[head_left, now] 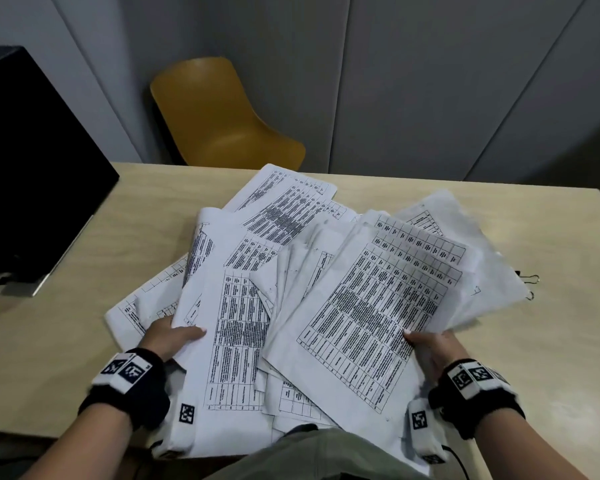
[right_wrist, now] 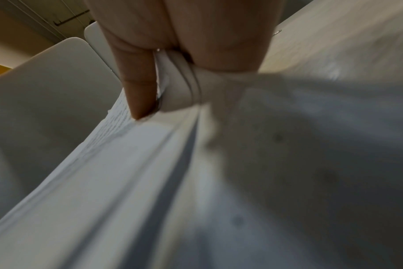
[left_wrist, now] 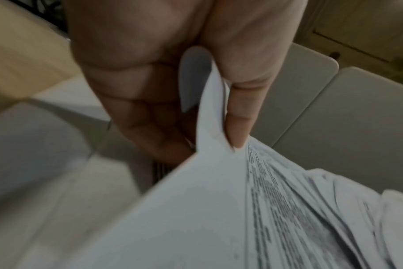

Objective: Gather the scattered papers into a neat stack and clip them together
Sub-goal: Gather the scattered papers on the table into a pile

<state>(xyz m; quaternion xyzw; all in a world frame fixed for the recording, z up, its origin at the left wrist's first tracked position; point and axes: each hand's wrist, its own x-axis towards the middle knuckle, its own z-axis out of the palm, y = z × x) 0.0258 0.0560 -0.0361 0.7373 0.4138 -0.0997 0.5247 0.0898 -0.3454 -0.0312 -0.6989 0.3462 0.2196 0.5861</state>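
Several printed sheets of paper [head_left: 291, 271] lie fanned in a loose heap on the light wooden table [head_left: 84, 341]. My left hand [head_left: 174, 336] pinches the left part of the heap, thumb on top; in the left wrist view the papers [left_wrist: 219, 209] sit between thumb and fingers [left_wrist: 239, 116]. At the right, my right hand [head_left: 426, 344] grips a lifted bunch of sheets [head_left: 395, 289], seen as bunched sheets [right_wrist: 184, 94] under the thumb [right_wrist: 140, 87] in the right wrist view. Two black binder clips [head_left: 529, 280] peek out beyond the papers' right edge.
A black monitor [head_left: 32, 168] stands at the table's left. A mustard-yellow chair [head_left: 222, 116] sits behind the far edge, before a grey wall. The heap overhangs the near table edge above my lap [head_left: 309, 455]. Bare tabletop shows far right.
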